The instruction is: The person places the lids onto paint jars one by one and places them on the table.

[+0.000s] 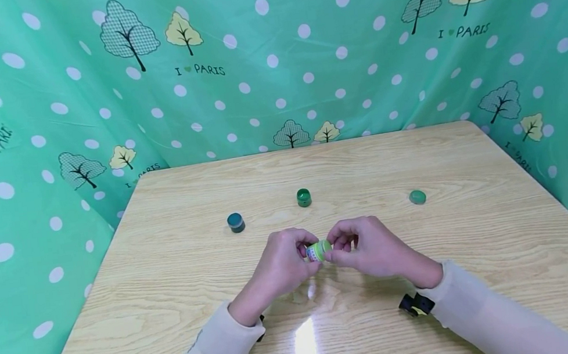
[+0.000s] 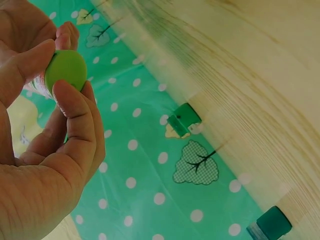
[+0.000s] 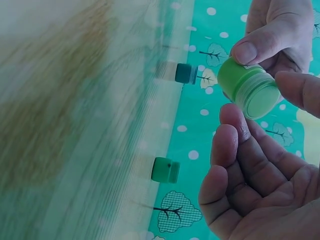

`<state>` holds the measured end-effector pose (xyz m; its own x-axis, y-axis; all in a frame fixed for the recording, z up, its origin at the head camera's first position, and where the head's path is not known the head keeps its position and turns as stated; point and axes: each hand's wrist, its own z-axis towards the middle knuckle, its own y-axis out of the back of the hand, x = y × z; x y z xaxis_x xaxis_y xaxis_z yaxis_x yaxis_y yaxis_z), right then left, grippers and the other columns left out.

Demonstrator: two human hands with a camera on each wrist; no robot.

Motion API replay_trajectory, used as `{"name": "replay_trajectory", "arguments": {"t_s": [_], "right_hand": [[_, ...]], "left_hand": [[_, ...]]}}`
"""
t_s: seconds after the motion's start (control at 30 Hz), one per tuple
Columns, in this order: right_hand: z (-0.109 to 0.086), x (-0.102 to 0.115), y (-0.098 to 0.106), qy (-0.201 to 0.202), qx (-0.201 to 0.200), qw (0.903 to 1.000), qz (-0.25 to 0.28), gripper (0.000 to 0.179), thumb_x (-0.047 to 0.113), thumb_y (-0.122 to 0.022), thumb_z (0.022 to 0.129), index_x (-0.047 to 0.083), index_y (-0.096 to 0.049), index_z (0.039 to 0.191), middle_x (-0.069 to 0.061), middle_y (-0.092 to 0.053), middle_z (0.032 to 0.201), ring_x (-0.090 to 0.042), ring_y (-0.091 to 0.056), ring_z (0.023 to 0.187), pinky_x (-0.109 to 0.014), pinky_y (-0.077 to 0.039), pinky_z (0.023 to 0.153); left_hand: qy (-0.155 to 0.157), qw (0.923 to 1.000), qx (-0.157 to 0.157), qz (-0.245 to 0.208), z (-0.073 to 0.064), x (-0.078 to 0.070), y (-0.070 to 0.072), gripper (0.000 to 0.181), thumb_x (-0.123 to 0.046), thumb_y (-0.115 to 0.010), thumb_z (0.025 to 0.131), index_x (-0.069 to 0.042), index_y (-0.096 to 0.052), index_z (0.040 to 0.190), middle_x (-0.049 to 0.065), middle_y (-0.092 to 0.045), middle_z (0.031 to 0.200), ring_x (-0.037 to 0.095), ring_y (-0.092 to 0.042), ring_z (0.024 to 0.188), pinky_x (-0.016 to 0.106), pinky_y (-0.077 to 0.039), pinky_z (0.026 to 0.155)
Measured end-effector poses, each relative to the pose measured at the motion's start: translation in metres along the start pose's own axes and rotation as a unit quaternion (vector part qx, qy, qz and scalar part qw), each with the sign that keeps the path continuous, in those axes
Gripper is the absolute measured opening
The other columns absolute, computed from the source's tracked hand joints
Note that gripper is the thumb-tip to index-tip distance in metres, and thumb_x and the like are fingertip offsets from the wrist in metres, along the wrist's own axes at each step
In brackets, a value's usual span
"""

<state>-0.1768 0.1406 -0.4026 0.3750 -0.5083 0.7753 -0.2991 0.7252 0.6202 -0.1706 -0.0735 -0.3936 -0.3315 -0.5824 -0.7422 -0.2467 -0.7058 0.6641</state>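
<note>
A small lime-green paint jar (image 1: 317,251) is held tilted on its side above the table, between both hands. My left hand (image 1: 285,258) grips its body with thumb and fingers; in the left wrist view the solid green end (image 2: 67,70) of the jar shows between them. My right hand (image 1: 368,246) has its thumb and fingertips at opposite sides of the jar's other end. In the right wrist view a pale, translucent lid (image 3: 262,100) faces that hand. Its thumb touches the rim, and its index fingertip lies by the lower side.
On the wooden table (image 1: 186,200) stand a teal paint jar (image 1: 235,223) at left and a dark green jar (image 1: 304,198) near the middle. A rounded green piece (image 1: 417,197) lies at right. A dotted green curtain (image 1: 253,87) hangs behind and beside the table.
</note>
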Motion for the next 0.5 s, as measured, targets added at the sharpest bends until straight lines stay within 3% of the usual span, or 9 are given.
{"name": "replay_trajectory", "arguments": {"t_s": [0.13, 0.5], "right_hand": [[-0.0008, 0.0003, 0.0007, -0.008, 0.004, 1.0000, -0.002, 0.014, 0.034, -0.078, 0.092, 0.021, -0.072, 0.090, 0.009, -0.067, 0.079, -0.015, -0.060, 0.071, -0.027, -0.050, 0.059], [-0.0002, -0.0016, 0.0007, 0.021, 0.023, 0.9991, -0.029, 0.020, 0.038, -0.070, 0.098, 0.022, -0.069, 0.087, 0.010, -0.063, 0.075, -0.011, -0.057, 0.067, -0.026, -0.050, 0.058]], "left_hand": [[0.000, 1.0000, 0.001, 0.000, -0.0002, -0.0005, 0.0001, 0.029, 0.000, -0.088, 0.076, -0.002, -0.076, 0.103, -0.001, -0.068, 0.084, 0.010, -0.059, 0.071, 0.021, -0.054, 0.061], [-0.003, 1.0000, 0.005, 0.003, -0.0003, -0.0006, -0.0005, 0.029, 0.000, -0.088, 0.076, -0.002, -0.075, 0.103, -0.001, -0.067, 0.082, 0.009, -0.059, 0.070, 0.021, -0.053, 0.060]]}}
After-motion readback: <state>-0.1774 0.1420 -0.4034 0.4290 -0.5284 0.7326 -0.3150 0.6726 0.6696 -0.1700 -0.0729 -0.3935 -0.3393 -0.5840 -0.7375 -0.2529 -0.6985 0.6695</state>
